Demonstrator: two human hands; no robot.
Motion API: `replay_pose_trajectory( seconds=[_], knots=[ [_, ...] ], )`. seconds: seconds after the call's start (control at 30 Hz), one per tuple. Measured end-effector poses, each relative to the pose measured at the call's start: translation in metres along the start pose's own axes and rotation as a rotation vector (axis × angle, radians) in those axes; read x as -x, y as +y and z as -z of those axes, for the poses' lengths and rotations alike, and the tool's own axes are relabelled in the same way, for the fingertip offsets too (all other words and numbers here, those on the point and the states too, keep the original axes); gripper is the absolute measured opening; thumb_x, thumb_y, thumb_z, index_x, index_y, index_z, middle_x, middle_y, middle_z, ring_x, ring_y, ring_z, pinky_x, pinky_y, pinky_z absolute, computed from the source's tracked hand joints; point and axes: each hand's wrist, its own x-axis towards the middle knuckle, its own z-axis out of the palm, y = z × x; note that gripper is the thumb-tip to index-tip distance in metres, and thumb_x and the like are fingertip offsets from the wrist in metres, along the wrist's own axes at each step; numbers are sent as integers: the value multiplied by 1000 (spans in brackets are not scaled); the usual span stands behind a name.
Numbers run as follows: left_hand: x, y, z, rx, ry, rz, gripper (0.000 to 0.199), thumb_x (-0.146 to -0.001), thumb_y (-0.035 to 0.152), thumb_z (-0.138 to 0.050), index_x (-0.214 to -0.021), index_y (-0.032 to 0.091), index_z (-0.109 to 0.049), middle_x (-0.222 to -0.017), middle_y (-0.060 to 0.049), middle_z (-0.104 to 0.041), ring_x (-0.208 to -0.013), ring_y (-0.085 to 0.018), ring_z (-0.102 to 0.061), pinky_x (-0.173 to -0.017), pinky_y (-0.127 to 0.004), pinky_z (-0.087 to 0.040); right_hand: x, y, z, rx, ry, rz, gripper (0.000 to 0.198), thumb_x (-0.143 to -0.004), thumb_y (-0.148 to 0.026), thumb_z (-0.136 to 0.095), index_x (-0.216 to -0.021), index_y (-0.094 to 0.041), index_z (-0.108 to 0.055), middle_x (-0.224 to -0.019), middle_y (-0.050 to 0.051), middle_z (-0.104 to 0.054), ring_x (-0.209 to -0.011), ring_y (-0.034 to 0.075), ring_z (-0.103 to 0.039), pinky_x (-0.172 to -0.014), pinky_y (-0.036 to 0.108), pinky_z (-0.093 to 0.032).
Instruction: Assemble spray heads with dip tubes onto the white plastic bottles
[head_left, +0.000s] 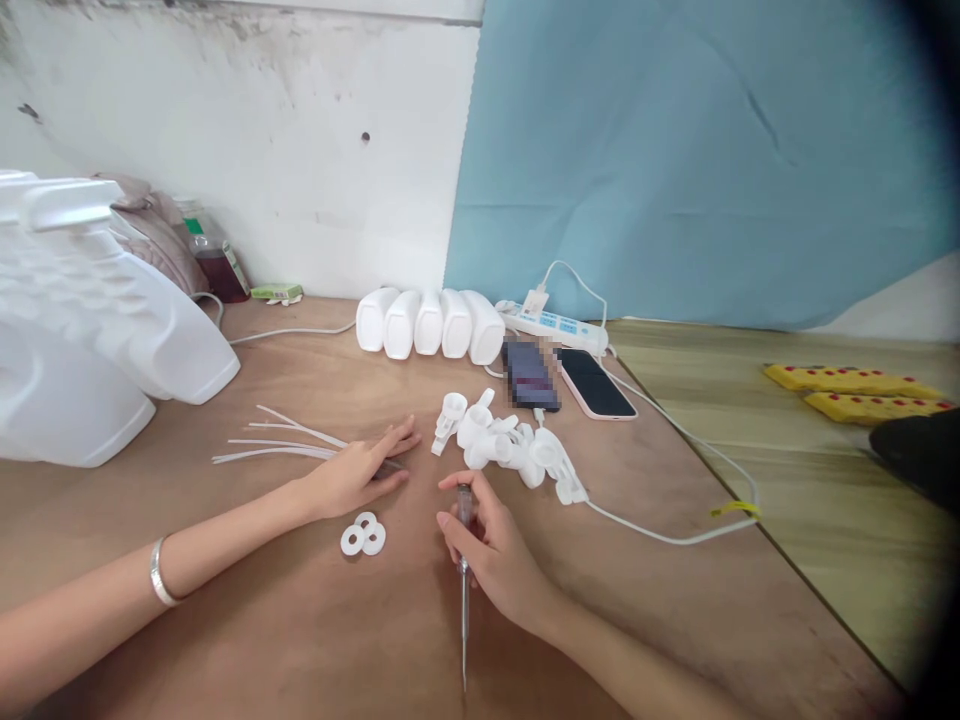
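My right hand [491, 555] is closed around the clear handle of a screwdriver [464, 610], whose thin metal shaft points toward me. My left hand [364, 470] lies on the table with its fingers stretched out, over the near ends of several thin white tubes [281, 446]; what is under the palm is hidden. Just below that hand sit three white ring washers [363, 534], partly overlapping. Beyond my right hand is a loose pile of white plastic spray-head parts [499, 440].
Several white bottles [429, 325] lie in a row at the back, with larger white containers [97, 320] at left. A power strip [562, 325], a dark phone [531, 376] and a pink-edged phone [596, 383] lie behind the pile. A white cable [675, 541] crosses the table's right edge.
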Motion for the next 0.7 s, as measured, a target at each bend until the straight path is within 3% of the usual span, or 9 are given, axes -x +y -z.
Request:
replay_pose_trajectory(
  seconds=[0.1, 0.17, 0.27, 0.37, 0.47, 0.57, 0.7],
  knots=[
    [3, 4, 7, -101, 84, -68, 55, -84, 33, -48, -133, 19, -25, -126, -9, -52, -123, -20, -41, -109, -45, -18, 0, 0, 0, -6, -3, -7, 17, -84, -24, -44, -100, -23, -38, -51, -10, -42, -42, 7, -35, -42, 17, -31],
    [4, 4, 14, -163, 113, -100, 45, -82, 31, -52, -124, 19, -40, -119, -8, -57, -116, -20, -47, -106, -44, -21, 0, 0, 1, 9, -8, -8, 16, -85, -24, -44, -99, -23, -37, -51, -10, -42, -42, 7, -35, -43, 18, -31],
    [6, -2, 28, -227, 41, -135, 33, -79, 33, -57, -110, 21, -54, -114, -6, -59, -112, -21, -49, -98, -39, -31, 1, 1, 1, 87, -5, 10, 15, -86, -25, -42, -99, -23, -38, -53, -10, -41, -43, 8, -36, -44, 19, -30],
    [10, -13, 39, -256, -15, -174, 32, -80, 38, -58, -108, 23, -58, -112, -3, -60, -111, -20, -49, -95, -36, -33, 3, 2, -1, 283, 55, 72, 14, -86, -24, -42, -100, -22, -40, -53, -9, -36, -45, 9, -37, -46, 21, -30],
    [16, -24, 41, -260, 23, -205, 31, -82, 38, -55, -110, 24, -59, -113, -3, -61, -112, -19, -50, -94, -35, -35, 3, 4, -3, 522, 135, 157, 15, -84, -20, -42, -100, -20, -43, -62, -5, -44, -53, 12, -45, -53, 25, -35],
    [19, -33, 35, -244, 71, -237, 28, -84, 34, -53, -110, 25, -60, -116, -2, -61, -116, -19, -48, -96, -35, -36, -1, 6, -4, 682, 163, 237, 15, -83, -15, -42, -97, -18, -46, -82, 3, -53, -70, 17, -51, -63, 30, -40],
    [18, -39, 23, -195, 85, -320, 28, -86, 28, -51, -112, 23, -59, -117, -1, -60, -120, -19, -45, -100, -37, -36, -10, 6, 0, 804, 176, 337, 16, -82, -13, -45, -96, -18, -52, -97, 8, -51, -89, 22, -49, -75, 37, -42]
  ],
)
